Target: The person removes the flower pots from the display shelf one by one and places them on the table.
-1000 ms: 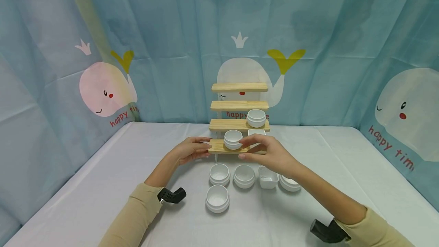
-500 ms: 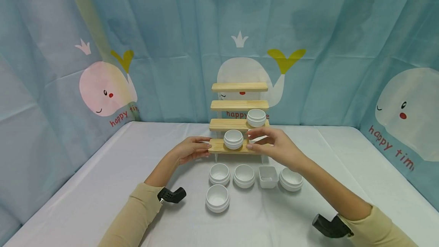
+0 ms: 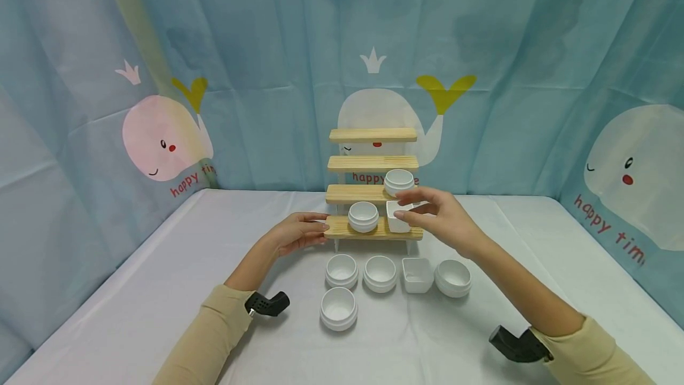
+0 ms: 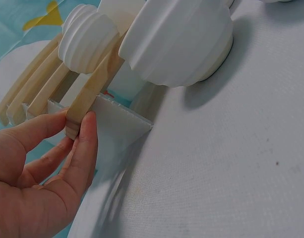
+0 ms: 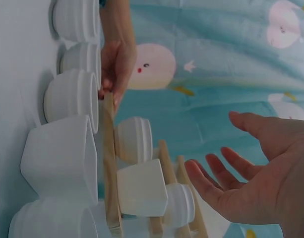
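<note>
My left hand (image 3: 294,235) holds the left end of the lowest board of a tiered wooden stand (image 3: 336,229). In the left wrist view, thumb and fingers pinch that board's end (image 4: 85,101). A white round bowl (image 3: 363,220) sits mid-board, with a white square bowl (image 3: 395,223) to its right. My right hand (image 3: 440,218) hovers by the square bowl and partly covers it in the head view. Seen from the right wrist, this hand (image 5: 261,168) is apart from the square bowl (image 5: 142,188), fingers loosely bent around nothing. Another round bowl (image 3: 398,182) stands one board higher.
On the white cloth before the stand are several white bowls: round ones (image 3: 342,271) (image 3: 380,274) (image 3: 453,278), a square one (image 3: 418,275) and a nearer round one (image 3: 339,309). A blue curtain (image 3: 267,135) hangs behind; the upper two boards (image 3: 373,163) bear nothing.
My right hand has moved right and slightly up, away from the round bowl on the lowest board, uncovering more of the square bowl. The left hand keeps its hold on the board.
</note>
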Demonstrator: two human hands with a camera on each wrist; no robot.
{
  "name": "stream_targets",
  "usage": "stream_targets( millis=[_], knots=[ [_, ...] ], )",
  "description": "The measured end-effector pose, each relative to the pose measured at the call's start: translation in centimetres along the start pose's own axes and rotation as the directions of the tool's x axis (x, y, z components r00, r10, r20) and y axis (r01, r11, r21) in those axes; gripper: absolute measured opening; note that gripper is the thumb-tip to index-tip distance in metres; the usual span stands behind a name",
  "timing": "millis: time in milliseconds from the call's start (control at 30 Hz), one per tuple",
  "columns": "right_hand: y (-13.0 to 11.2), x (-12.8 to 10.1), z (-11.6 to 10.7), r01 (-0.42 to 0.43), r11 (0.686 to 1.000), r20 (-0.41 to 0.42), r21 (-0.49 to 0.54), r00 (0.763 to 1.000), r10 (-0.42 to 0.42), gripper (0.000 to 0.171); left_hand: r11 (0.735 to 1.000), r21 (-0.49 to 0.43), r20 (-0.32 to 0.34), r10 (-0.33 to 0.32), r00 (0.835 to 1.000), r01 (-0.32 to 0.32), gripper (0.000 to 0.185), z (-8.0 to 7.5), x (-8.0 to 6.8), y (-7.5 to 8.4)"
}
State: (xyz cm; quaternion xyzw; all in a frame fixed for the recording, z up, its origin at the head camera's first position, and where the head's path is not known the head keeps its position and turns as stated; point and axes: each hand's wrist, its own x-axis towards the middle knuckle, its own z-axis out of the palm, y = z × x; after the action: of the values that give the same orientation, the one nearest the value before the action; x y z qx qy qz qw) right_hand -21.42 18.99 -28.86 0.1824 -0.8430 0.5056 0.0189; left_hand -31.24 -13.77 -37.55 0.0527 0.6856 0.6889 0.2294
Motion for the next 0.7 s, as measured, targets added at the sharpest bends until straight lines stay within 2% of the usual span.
stream_targets(
  millis=[700],
  knots=[
    [1.2,0.7,-1.2,0.014,0.998,-0.047,0.055,0.999,-0.011,0.049,1.000,0.011,0.015,0.005,1.000,-0.005,0.055,-0.2,0.0,0.0]
  ],
)
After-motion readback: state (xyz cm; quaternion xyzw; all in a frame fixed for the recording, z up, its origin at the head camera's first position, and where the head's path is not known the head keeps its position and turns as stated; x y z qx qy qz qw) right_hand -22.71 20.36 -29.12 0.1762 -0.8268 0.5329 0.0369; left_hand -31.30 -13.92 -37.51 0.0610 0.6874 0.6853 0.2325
